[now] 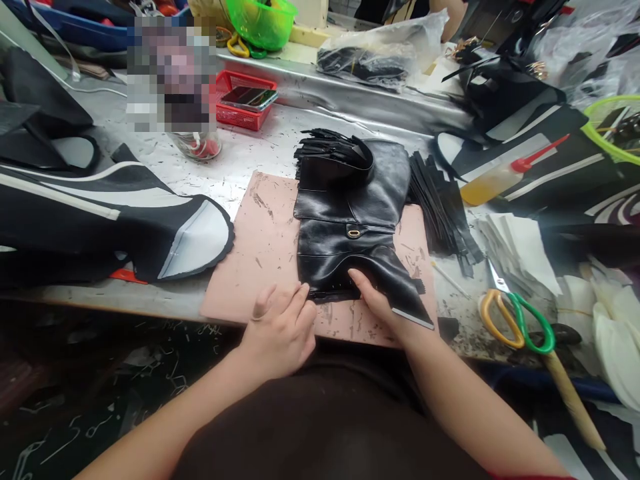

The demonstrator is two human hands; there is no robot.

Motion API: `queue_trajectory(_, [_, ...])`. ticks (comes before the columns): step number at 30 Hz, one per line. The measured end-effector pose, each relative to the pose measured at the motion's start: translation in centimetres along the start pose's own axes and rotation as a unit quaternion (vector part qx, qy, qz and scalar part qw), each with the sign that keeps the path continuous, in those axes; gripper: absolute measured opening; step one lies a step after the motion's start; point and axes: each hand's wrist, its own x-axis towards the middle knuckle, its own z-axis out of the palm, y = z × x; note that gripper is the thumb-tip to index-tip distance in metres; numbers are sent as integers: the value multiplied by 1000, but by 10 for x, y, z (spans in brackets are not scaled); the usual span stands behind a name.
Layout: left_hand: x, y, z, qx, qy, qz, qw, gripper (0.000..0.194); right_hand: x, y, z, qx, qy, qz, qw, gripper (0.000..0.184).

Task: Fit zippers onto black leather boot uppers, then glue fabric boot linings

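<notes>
A black leather boot upper (345, 200) with a small gold buckle ornament (354, 234) lies on a pinkish board (265, 247) in front of me. My left hand (286, 323) is at its near left corner, fingers curled and pressed together against the edge. My right hand (373, 297) grips the near edge, thumb on top of the leather and the other fingers hidden underneath. A dark strap-like piece folds over the far part of the upper, ending in loose black strips (333, 143).
At right lie scissors (520, 320) with yellow and green handles, a glue bottle (495, 177), black strips (445, 207) and white pieces (520, 250). Black boot parts (150, 220) occupy the left. Behind are a red basket (235, 117) holding a phone (250, 97) and a green basket (265, 23).
</notes>
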Motion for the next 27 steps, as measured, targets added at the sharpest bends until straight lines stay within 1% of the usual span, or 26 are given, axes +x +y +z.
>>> queue_trajectory(2, [1, -1, -1, -1, -10, -11, 1000, 29, -2, 2, 0, -56, 36, -52, 996, 54])
queue_trajectory(4, [4, -1, -2, 9, -20, -11, 1000, 39, -3, 4, 1, -49, 37, -75, 995, 50])
queue_trajectory(7, [11, -1, -3, 32, -35, 1, 999, 42, -4, 2, 1, 0, 14, -73, 997, 41])
queue_trajectory(9, [16, 1, -4, 47, -41, 17, 998, 42, -3, -1, 1, 16, 16, -66, 998, 40])
queue_trajectory(11, [20, 3, -4, 57, -55, 37, 996, 45, -4, -3, 2, 4, 47, -66, 997, 43])
queue_trajectory(13, [24, 7, -5, 63, -78, 52, 994, 56, -5, -1, 5, -16, 82, -72, 994, 45])
queue_trajectory(15, [27, 11, -6, 68, -100, 58, 991, 67, -7, 3, 10, -29, 95, -73, 992, 43])
queue_trajectory(17, [28, 14, -6, 69, -112, 58, 990, 72, -9, 7, 14, -32, 99, -70, 992, 38])
queue_trajectory(19, [27, 15, -6, 72, -110, 54, 990, 70, -9, 9, 15, -27, 83, -62, 994, 37])
queue_trajectory(21, [23, 14, -4, 75, -89, 54, 992, 65, -8, 6, 13, -15, 51, -39, 998, 38])
queue_trajectory(24, [13, 9, 0, 68, -40, 58, 995, 56, -6, -6, 2, 3, 6, 12, 1000, 46])
queue_trajectory(27, [4, 1, 3, 42, -14, 64, 997, 49, -6, -21, -13, 42, -33, 35, 998, 53])
